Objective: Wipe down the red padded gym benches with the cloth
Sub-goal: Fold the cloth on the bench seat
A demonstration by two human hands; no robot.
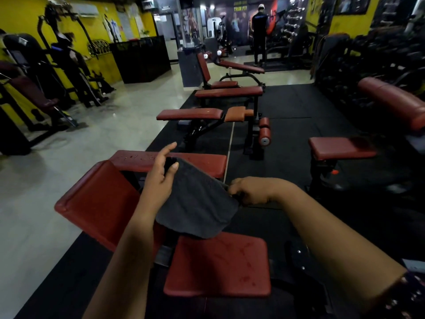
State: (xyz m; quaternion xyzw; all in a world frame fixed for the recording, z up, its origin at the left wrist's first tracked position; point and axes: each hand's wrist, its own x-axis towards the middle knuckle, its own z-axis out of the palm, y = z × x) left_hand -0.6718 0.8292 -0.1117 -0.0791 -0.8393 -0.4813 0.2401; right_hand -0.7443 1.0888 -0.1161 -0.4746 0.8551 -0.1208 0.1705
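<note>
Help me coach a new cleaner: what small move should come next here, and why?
Probably lower the cloth onto the seat pad just beneath it and start a stroke. The left hand and the right hand hold the cloth spread in the air, seemingly not yet on any pad, and the seat pad shows faint marks.

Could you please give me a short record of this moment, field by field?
setting: gym, row of red benches ahead
left hand: pinches far corner of the cloth
right hand: grips its right edge
cloth: dark grey, spread over the nearest bench
nearest bench: flat red seat, tilted back pad on its left
contact: cloth touching pad cannot be told
background: a person standing far off
</note>
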